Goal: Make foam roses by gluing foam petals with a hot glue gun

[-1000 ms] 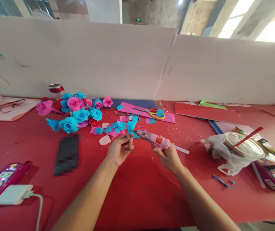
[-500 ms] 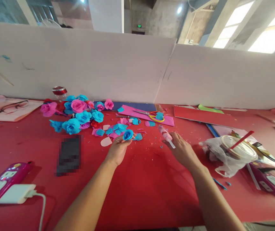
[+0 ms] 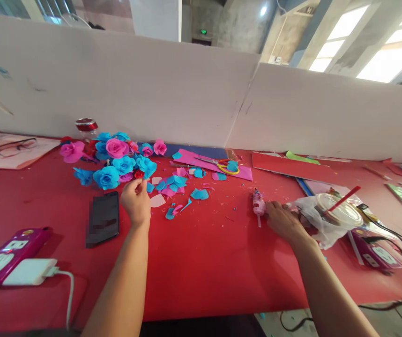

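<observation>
A blue flower is sitting just at the fingertips of the left hand, and more flowers are crowding the way past them. A phone is lying close on their left, and paper scraps are spreading on their right. A pink glue gun is blocking the left side of the fingers of the right hand, and a cup is standing on their right. Bare red table is leaving a wide way between both hands.

Blue roses; pink glue gun; red table.
</observation>
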Available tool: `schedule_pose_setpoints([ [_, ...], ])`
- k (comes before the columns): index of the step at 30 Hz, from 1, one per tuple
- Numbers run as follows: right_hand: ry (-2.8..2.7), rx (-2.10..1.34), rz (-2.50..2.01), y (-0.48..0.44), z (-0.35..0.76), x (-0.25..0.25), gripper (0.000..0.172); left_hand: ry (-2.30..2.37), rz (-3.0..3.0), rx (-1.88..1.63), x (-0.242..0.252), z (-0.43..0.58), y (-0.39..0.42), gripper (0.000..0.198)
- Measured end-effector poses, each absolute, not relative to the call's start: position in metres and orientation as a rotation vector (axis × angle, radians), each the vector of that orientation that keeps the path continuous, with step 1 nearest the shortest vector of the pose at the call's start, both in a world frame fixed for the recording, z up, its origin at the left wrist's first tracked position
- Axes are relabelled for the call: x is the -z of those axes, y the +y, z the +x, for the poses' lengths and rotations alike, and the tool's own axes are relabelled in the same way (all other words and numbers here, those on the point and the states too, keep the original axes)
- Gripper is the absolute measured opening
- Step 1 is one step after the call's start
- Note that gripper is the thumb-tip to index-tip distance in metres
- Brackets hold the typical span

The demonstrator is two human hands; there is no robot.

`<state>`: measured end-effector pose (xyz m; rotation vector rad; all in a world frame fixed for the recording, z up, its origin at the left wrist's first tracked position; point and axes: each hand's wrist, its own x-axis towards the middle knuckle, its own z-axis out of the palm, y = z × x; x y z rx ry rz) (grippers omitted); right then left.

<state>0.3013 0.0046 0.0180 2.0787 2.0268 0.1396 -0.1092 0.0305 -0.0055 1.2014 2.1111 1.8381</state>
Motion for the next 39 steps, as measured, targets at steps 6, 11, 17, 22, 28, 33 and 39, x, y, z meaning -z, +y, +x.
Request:
schedule_pose_setpoints([
  [6,2.318,-0.243,2.262,-0.016,0.224,-0.045,0.030,2.038,1.132,-1.881,0.003,-0.111,0.031,0.023],
  [11,2.788,0.726,1.761,-0.031,0.134,-0.040,0.026,1.884,1.013,-1.948,0.001,-0.107,0.034,0.024],
  [17,2.612,0.603,2.106,0.007,0.126,-0.017,0.028,1.753,0.896,-2.058,-0.002,-0.103,0.035,0.020],
  [22,2.280,0.460,2.460,0.037,0.127,-0.013,0.030,1.676,0.858,-2.087,-0.005,-0.096,0.035,0.019],
  [28,2.189,0.529,2.472,0.041,0.123,-0.016,0.019,1.641,0.804,-2.095,-0.007,-0.092,0.035,0.018],
  [33,2.294,0.550,2.368,0.023,0.144,-0.034,0.019,1.609,0.689,-2.055,-0.010,-0.088,0.032,0.021],
  [39,2.339,0.164,2.290,-0.009,0.160,-0.069,0.020,1.766,0.611,-1.955,-0.013,-0.088,0.029,0.020],
])
